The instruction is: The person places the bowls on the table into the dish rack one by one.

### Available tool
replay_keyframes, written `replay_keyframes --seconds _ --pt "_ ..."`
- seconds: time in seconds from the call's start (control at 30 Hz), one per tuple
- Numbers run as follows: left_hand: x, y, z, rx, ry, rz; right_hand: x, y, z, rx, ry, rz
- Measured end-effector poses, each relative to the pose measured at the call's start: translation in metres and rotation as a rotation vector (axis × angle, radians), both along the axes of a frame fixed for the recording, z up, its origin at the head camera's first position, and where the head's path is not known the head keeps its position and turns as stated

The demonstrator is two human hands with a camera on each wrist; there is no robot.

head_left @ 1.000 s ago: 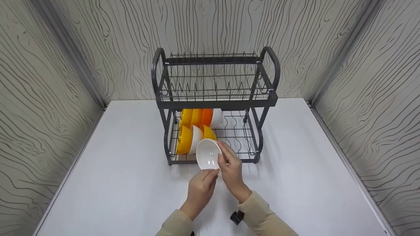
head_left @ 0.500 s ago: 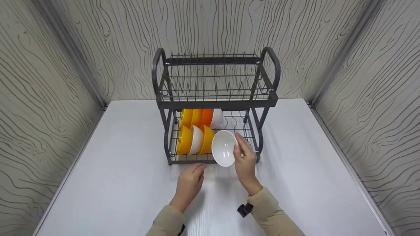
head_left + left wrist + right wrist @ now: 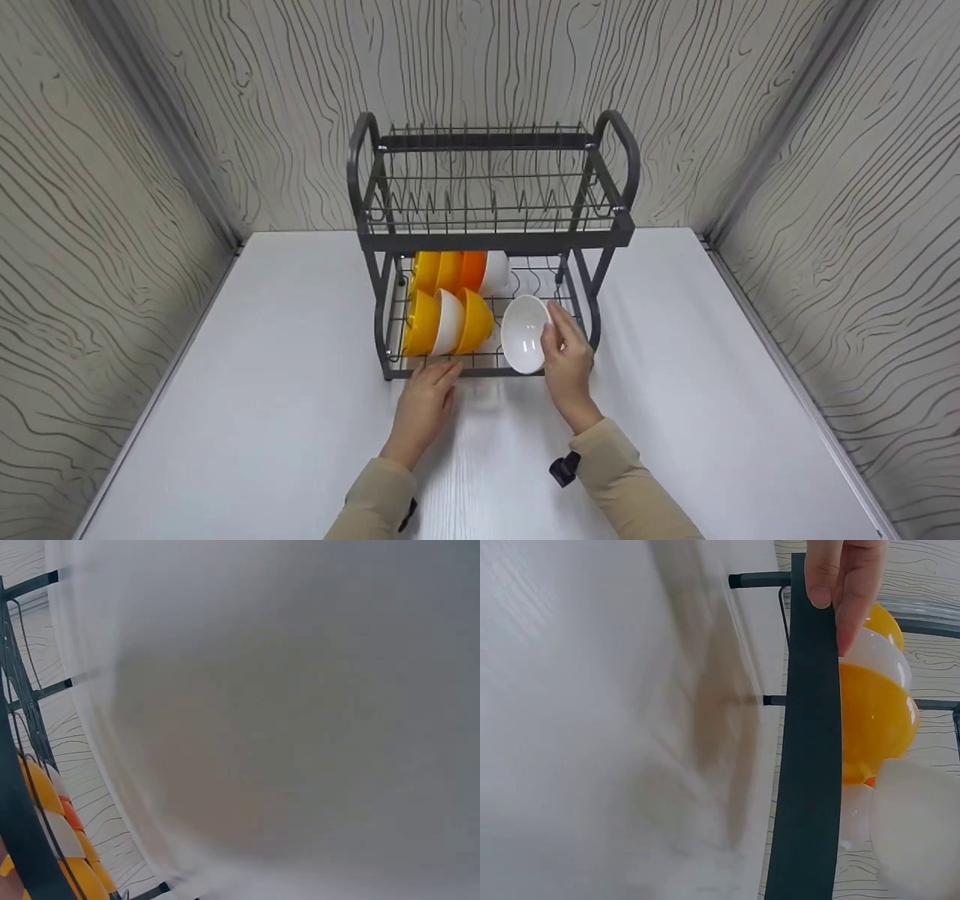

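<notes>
My right hand [image 3: 568, 367] pinches a white bowl [image 3: 523, 335] by its right rim. The bowl is tilted on its side above the right front of the lower shelf, its inside facing left and toward me. In the right wrist view the white bowl [image 3: 917, 829] hangs behind the rack's front bar [image 3: 810, 727]. My left hand [image 3: 425, 397] holds that front bar of the black dish rack [image 3: 495, 241], thumb in front and fingers over it. Just behind it stand a yellow bowl [image 3: 420, 324], a white one [image 3: 448, 322] and another yellow bowl [image 3: 475, 321], on edge.
A back row on the lower shelf has yellow bowls [image 3: 426, 270], an orange bowl [image 3: 472, 268] and a white bowl [image 3: 495, 271]. The upper wire tier [image 3: 491, 176] overhangs them. Wood-patterned walls [image 3: 480, 60] enclose the white table [image 3: 277, 390].
The left hand has let go of the white bowl and moved left onto the rack's front bar. The right hand has carried the bowl rightward to the shelf's right part.
</notes>
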State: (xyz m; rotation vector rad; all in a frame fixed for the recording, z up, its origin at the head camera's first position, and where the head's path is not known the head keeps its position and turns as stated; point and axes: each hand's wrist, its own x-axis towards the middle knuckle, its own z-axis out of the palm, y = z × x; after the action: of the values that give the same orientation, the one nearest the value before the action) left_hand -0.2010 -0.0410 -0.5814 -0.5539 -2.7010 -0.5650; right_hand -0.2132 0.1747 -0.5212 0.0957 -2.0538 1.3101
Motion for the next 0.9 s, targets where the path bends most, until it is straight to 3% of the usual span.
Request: replay_keyframes --seconds 0.17,0.4,0.9 --pt "0.000 -0.001 -0.001 0.008 0.008 0.004 -0.012 -0.004 -0.007 -0.010 -0.052 0.013" --pt "0.000 -0.001 -0.003 0.026 0.071 -0.004 -0.022 -0.009 -0.014 0.037 -0.054 -0.006" --pt "-0.001 -0.001 -0.005 0.059 0.100 -0.009 -0.032 -0.011 -0.026 0.056 -0.081 -0.004"
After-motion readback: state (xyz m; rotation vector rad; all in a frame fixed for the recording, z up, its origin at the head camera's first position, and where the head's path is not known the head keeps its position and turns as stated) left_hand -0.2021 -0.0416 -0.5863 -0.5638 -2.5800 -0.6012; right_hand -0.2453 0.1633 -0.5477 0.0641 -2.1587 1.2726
